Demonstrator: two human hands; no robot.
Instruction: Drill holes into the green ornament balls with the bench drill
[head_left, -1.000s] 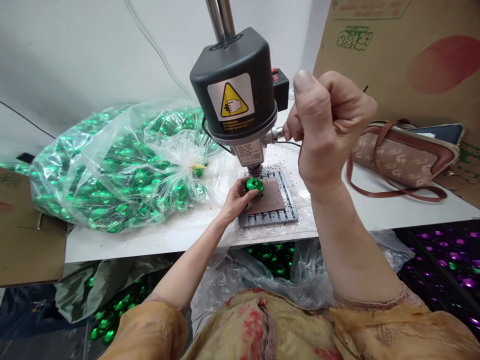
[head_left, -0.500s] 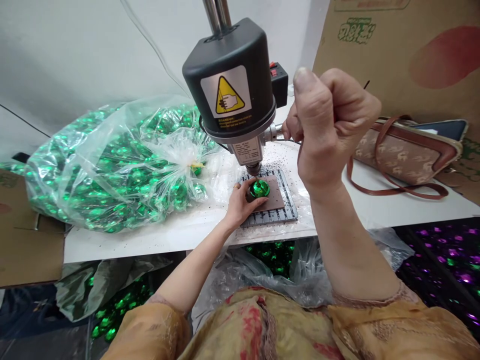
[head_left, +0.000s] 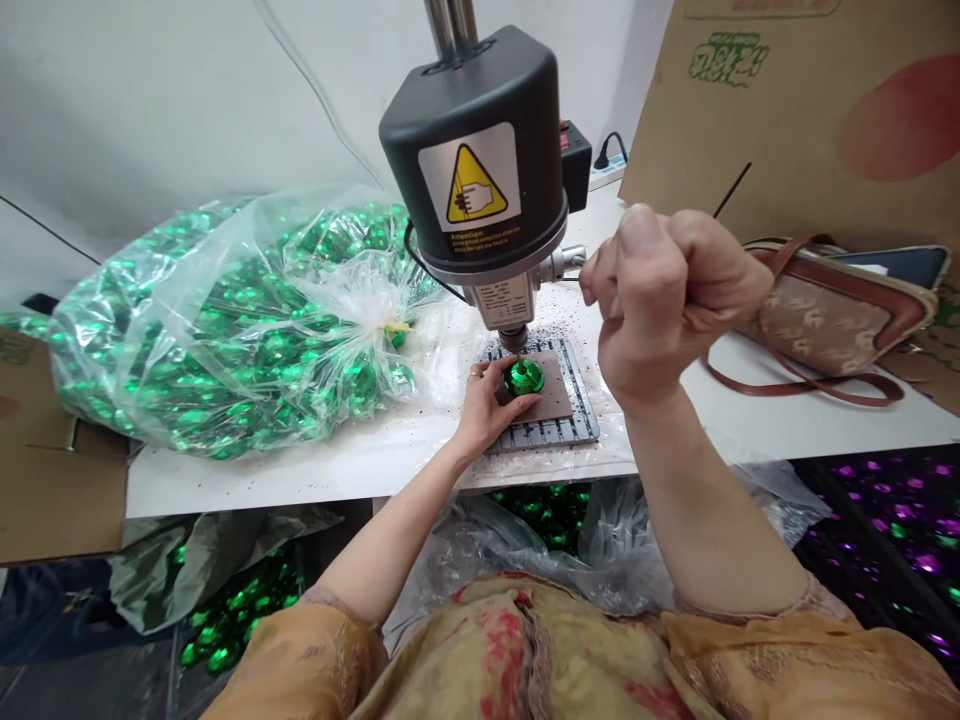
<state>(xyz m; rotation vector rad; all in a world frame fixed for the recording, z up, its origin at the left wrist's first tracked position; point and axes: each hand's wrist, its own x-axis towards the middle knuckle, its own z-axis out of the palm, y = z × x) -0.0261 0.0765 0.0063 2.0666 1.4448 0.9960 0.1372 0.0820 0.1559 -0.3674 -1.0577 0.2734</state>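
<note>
Green ball (head_left: 523, 377) just below the drill (head_left: 472, 150), on or close above the brown board (head_left: 556, 402) over the slotted base (head_left: 583, 395). Pinched between thumb and fingers of the left hand (head_left: 486, 408), from the left side. Right hand (head_left: 664, 300) curled into a tight fist beside the drill's silver side shaft (head_left: 562, 262), anything inside hidden. On the drill, "Attention:" under a white sticker (head_left: 469, 188) with a hand in a yellow triangle; lines beneath too fine to read, likewise the print on the silver plate (head_left: 506, 300). On the cardboard box (head_left: 787, 120), green lettering (head_left: 727, 60), not legible. Compared with half a second ago, right fist lower beside the drill, with a black plug (head_left: 602, 158) now in view behind. Compared with a second ago, ball farther right over the board, thumb shifted from across its front to its near edge.
</note>
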